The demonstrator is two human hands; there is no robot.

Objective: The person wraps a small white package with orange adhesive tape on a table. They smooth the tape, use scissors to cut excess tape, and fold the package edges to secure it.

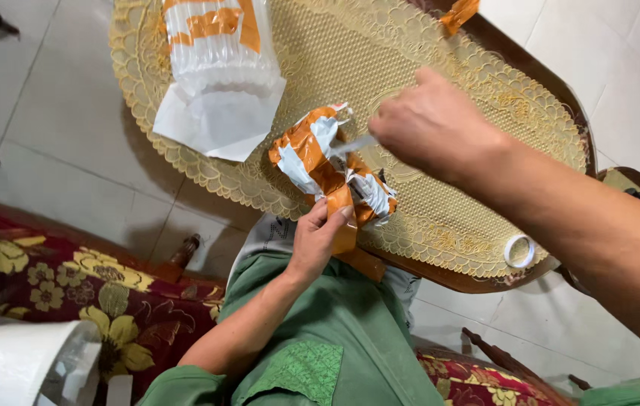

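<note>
A crumpled parcel (320,162) wrapped in white plastic and orange tape is held over the near edge of an oval table. My left hand (318,237) grips its lower end and a hanging strip of orange tape. My right hand (429,124) is closed around a thin metal blade (351,146) whose tip touches the parcel's upper side.
The oval wooden table (545,86) has a gold lace cover (350,53). A white and orange air-cushion package (218,53) lies at its far left, a white tape ring (518,250) at its near right edge. Floral red cushioned seats (72,286) flank my green-clothed lap.
</note>
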